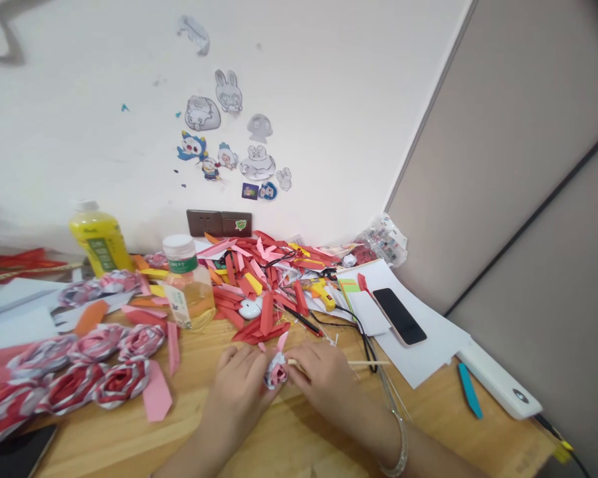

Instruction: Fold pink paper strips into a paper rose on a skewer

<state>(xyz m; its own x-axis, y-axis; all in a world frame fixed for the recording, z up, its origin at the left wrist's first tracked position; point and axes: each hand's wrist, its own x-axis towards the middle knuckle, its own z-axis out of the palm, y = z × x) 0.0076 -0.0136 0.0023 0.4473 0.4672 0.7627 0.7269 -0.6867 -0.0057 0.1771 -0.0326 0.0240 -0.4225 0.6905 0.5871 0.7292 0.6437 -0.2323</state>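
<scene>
Between my hands is a small paper rose [278, 373] in pink and white, with pink strips standing up behind it. My left hand [236, 385] pinches the rose from the left side. In my right hand [323, 378] is a thin wooden stick [366, 363]; its blunt tip points at the rose, and the other end sticks out past the knuckles to the right. Whether the tip touches the paper I cannot tell. Finished-looking red-and-white paper roses [123, 383] and pink-and-white ones [142, 340] lie in rows to the left.
Folded paper strips [266, 312] pile up at the back. A yellow glue gun [323, 294] with a black cord lies among them. Two drink bottles [99, 242] stand back left. At right are a phone [398, 315] on white paper, a teal strip [470, 390] and a white power bank-like box [498, 382].
</scene>
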